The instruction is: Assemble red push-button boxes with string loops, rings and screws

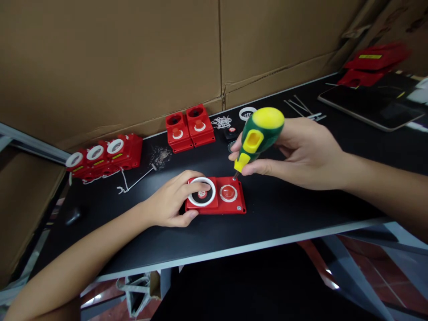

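Observation:
A red plastic box [222, 207] with a white ring [214, 196] around a black disc and a round red button [228, 192] lies flat on the black table. My left hand [175, 198] grips its left end, with fingers over the ring and the thumb at the near side. In my right hand [294, 154] is a green and yellow screwdriver [264, 129], tilted, its tip down at a screw [234, 179] in the far right corner of the box. Another screw [239, 208] shows in the near right corner.
Two red boxes [190, 129] stand at the back, near white cords [222, 122] and a white ring with screws [247, 113]. More red boxes [130, 151] with white rings lie left. A flat dark tablet-like panel [368, 107] lies right. Cardboard [150, 58] walls the back.

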{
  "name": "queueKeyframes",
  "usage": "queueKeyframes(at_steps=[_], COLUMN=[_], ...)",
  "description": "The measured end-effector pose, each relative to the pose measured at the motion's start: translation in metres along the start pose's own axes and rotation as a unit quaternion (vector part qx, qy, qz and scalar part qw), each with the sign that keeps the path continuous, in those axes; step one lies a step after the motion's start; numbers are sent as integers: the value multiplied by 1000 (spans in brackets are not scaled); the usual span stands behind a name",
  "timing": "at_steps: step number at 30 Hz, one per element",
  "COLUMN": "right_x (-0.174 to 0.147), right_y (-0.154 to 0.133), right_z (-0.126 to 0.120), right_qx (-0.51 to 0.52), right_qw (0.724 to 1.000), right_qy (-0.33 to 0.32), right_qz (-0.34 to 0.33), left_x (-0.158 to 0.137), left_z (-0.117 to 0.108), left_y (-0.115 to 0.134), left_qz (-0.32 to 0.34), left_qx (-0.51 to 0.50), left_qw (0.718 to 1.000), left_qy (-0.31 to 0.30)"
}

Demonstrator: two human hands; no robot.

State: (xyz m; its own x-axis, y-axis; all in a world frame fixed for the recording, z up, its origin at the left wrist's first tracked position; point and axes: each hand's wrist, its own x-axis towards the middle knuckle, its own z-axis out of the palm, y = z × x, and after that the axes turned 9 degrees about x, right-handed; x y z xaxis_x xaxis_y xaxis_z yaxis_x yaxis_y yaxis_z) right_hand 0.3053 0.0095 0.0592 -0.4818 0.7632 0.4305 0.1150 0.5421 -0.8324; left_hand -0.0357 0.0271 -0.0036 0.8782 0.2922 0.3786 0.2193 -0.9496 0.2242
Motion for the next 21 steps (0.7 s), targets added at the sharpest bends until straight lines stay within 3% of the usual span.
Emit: queueKeyframes(at_steps=[7, 15, 21], right_x=[1, 3, 0], right_y=[10, 11, 9], right_z=[3, 9, 13], right_qx=[24, 159, 173], right_qw=[999, 985, 979], right_qy=[11, 63, 111], right_qz=[-40, 17, 0], left_x=[0, -2, -1], left_z=[1, 5, 2], left_y=[0, -3, -3], left_qz=[5, 3, 4], left_qx=[10, 14, 10], left_qw=[1000, 1000, 1000], left_qy=[4, 17, -3])
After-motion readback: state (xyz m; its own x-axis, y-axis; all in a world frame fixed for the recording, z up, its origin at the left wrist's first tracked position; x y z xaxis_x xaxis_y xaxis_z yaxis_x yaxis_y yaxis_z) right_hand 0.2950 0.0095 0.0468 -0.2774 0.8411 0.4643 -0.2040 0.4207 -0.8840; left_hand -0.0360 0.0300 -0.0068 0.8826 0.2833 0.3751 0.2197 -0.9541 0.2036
